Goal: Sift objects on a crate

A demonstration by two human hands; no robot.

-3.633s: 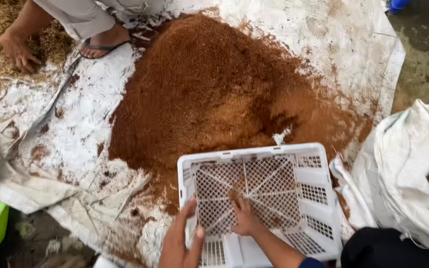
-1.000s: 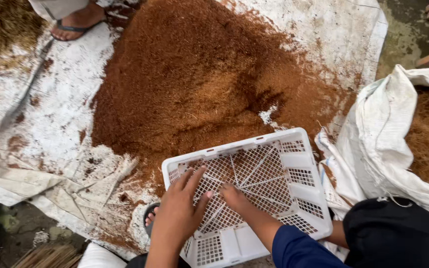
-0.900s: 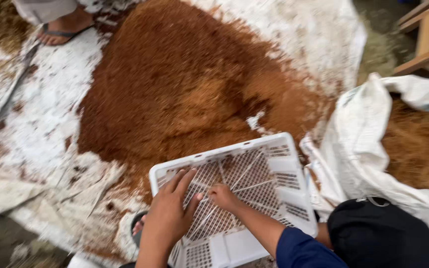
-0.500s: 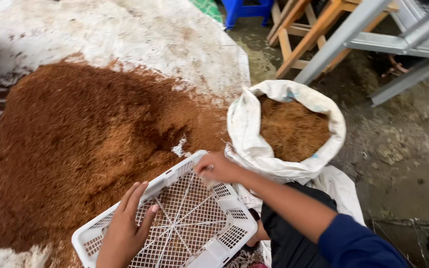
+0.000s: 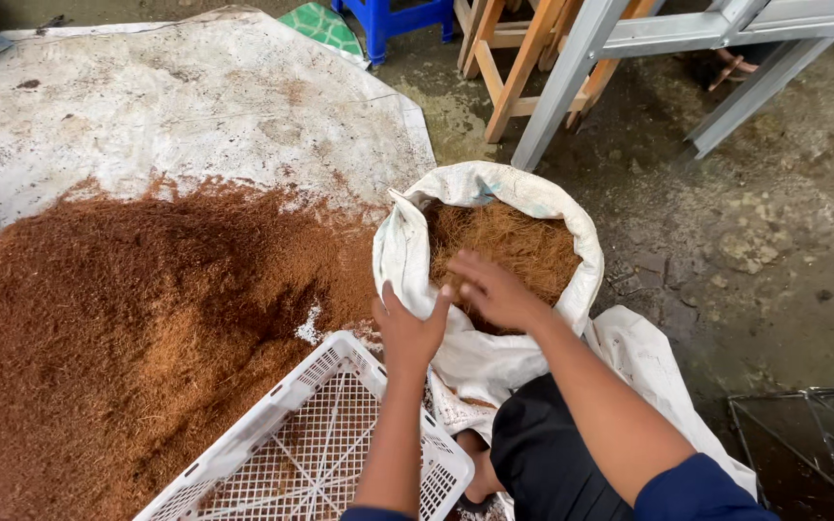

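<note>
1. Left hand [image 5: 407, 333] clamped on the near rim of the white sack [image 5: 407, 253], fingers folded over the cloth.
2. Right hand [image 5: 494, 289] just beside it, over the sack's mouth, fingers spread, gripping nothing.
3. Sack filled with brown fibre [image 5: 523, 246], directly under the right palm.
4. White crate [image 5: 316, 444] below the left wrist, almost bare inside.
5. Brown heap [image 5: 118, 328] left of both hands.

1 package is seen: a white woven sack [image 5: 407, 256] with its mouth rolled open, standing at the edge of the brown heap, filled with brown fibre. Faded coloured marks are seen on its rolled rim. No labels, signs or screens are shown.
</note>
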